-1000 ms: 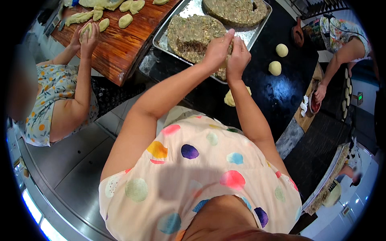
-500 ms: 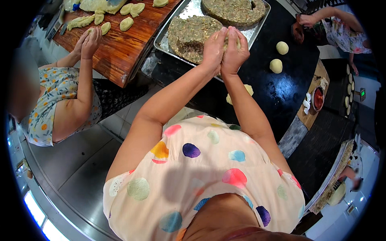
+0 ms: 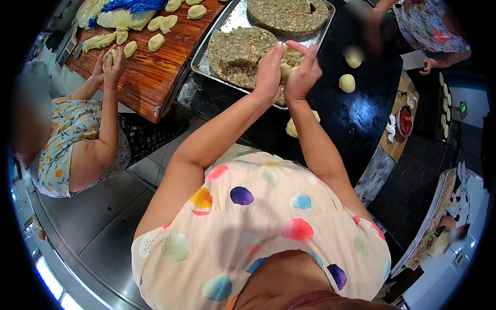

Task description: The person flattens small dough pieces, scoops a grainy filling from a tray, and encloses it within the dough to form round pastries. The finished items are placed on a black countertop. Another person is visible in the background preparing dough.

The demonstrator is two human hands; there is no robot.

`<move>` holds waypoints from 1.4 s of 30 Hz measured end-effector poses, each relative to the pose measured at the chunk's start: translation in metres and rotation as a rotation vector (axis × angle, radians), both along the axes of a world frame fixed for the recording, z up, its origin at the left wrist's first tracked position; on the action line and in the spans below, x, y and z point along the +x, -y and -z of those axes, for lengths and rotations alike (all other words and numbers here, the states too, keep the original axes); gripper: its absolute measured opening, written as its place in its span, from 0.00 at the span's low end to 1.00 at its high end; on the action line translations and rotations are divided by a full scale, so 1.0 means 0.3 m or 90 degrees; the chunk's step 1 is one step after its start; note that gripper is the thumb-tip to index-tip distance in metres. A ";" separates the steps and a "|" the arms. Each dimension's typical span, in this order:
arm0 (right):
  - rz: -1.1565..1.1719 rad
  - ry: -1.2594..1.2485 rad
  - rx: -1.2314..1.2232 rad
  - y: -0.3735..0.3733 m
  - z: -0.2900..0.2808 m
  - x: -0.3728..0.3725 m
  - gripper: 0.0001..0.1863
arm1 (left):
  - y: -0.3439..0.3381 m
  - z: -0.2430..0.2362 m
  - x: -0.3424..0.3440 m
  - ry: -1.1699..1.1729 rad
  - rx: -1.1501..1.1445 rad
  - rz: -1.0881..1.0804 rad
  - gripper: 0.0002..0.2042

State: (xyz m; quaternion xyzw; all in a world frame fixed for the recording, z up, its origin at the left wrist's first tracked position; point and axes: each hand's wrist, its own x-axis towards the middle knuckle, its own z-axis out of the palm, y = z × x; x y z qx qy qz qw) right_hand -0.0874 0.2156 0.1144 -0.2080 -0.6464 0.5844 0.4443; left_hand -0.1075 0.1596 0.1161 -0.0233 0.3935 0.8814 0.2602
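Observation:
My left hand (image 3: 269, 73) and my right hand (image 3: 304, 75) are cupped together around a piece of pale dough (image 3: 290, 63) with brownish-green filling showing at its top. Fingers of both hands curl along its sides. Just beyond them a metal tray (image 3: 194, 63) bears two thick mounds of chopped filling. The nearer mound (image 3: 235, 49) has a hollow dug in its side close to my left hand; the farther mound (image 3: 289, 18) lies behind it. Beneath my right forearm, a flattened dough piece (image 3: 295, 126) rests partly hidden on the black table (image 3: 330, 111).
Right of my hands sits a round dough ball (image 3: 347, 83), with another (image 3: 354, 58) beyond. A red bowl (image 3: 405, 121) stands at the table's right side. On the left, a co-worker's hands (image 3: 109, 67) hold dough over a wooden table (image 3: 139, 77). Another person (image 3: 431, 26) leans in at upper right.
My hands have parted slightly at the top, showing the filling in the dough. The person at upper right has leaned in over the far dough ball. The whole view has shifted a little.

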 end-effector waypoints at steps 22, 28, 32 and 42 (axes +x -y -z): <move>-0.370 0.129 0.379 -0.178 -0.102 0.178 0.49 | 0.096 -0.055 -0.086 -0.219 -0.090 0.489 0.29; -0.229 0.109 0.351 -0.123 -0.050 0.197 0.49 | 0.067 -0.050 0.003 -0.038 0.022 0.416 0.26; -0.377 0.137 0.326 -0.157 -0.114 0.256 0.48 | 0.109 -0.089 -0.035 -0.160 -0.120 0.632 0.26; -0.370 0.087 0.419 -0.166 -0.168 0.283 0.51 | 0.097 -0.101 0.002 -0.073 -0.007 0.626 0.23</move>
